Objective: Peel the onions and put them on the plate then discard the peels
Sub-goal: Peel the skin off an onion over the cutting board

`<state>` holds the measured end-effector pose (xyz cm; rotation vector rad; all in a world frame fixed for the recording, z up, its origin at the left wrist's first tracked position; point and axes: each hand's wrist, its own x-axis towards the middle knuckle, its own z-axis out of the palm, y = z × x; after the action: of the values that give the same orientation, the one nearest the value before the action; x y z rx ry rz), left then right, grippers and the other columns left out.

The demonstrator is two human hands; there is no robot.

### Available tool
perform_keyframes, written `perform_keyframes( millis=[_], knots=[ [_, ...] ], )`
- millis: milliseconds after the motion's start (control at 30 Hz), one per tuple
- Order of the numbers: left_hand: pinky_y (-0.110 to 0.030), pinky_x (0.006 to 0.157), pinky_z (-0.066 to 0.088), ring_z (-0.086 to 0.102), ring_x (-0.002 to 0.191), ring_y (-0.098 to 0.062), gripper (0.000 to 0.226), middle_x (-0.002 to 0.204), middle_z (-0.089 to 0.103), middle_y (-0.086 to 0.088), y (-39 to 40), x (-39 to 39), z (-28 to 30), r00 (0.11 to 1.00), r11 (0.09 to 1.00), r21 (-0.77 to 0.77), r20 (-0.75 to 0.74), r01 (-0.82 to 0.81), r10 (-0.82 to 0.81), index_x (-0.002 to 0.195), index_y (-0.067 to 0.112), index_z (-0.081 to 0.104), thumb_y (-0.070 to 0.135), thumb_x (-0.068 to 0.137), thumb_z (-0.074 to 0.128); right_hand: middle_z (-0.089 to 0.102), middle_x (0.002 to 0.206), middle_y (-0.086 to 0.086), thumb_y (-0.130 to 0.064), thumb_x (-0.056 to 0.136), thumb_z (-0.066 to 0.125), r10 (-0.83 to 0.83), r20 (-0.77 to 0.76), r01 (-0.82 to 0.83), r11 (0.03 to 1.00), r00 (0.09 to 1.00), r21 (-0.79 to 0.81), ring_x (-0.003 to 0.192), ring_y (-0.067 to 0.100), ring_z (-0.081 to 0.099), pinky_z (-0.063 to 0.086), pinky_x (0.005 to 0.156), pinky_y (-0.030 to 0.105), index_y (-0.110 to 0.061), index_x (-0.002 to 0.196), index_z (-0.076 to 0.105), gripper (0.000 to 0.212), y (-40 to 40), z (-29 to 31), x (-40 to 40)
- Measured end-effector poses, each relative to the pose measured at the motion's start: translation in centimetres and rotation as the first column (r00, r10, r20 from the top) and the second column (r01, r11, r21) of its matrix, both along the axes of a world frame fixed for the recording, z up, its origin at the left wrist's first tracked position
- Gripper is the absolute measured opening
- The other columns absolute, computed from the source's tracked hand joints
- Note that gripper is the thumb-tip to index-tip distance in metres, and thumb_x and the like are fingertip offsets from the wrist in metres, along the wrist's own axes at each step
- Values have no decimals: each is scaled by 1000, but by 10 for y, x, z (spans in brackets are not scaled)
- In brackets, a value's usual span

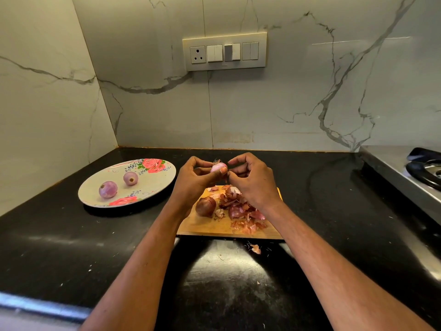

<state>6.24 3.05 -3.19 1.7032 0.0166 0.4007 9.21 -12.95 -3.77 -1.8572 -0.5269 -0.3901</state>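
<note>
Black stone counter meets veined marble walls. Left hand grips a small onion; right hand fingers pinch its skin above a wooden board.

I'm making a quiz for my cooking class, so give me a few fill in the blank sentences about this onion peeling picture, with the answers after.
1. The floral plate holds ____ peeled onions.
2. The unpeeled onion lies on the wooden ____.
3. The left hand holds a partly peeled onion while the right hand pinches at its ____.
4. One stray peel lies on the black ____.

Answers: two; cutting board; skin; counter
</note>
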Motion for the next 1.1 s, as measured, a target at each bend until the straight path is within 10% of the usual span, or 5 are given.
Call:
perform_keyframes(
  millis=[800, 1100],
  knots=[
    [-33, 82, 60, 74, 95, -24, 20, 106, 71, -13, 0, -4, 6, 989, 988, -47, -6, 148, -148, 105, 13, 53, 15, 91, 68, 67, 83, -11, -17, 86, 75, -64, 38, 67, 995, 997, -80, 76, 1, 64, 48, 61, 5, -21, 97, 70, 13, -5, 8, 1],
    [-31, 84, 59, 71, 97, -19, 16, 105, 72, -3, 1, -2, 4, 993, 990, -80, 8, 118, -118, 109, 18, 59, 25, 95, 63, 75, 103, -4, -33, 87, 77, 234, -135, -225, 971, 963, 81, 100, 10, 70, 60, 84, 27, -20, 112, 72, 29, -14, 8, 7]
  ],
)
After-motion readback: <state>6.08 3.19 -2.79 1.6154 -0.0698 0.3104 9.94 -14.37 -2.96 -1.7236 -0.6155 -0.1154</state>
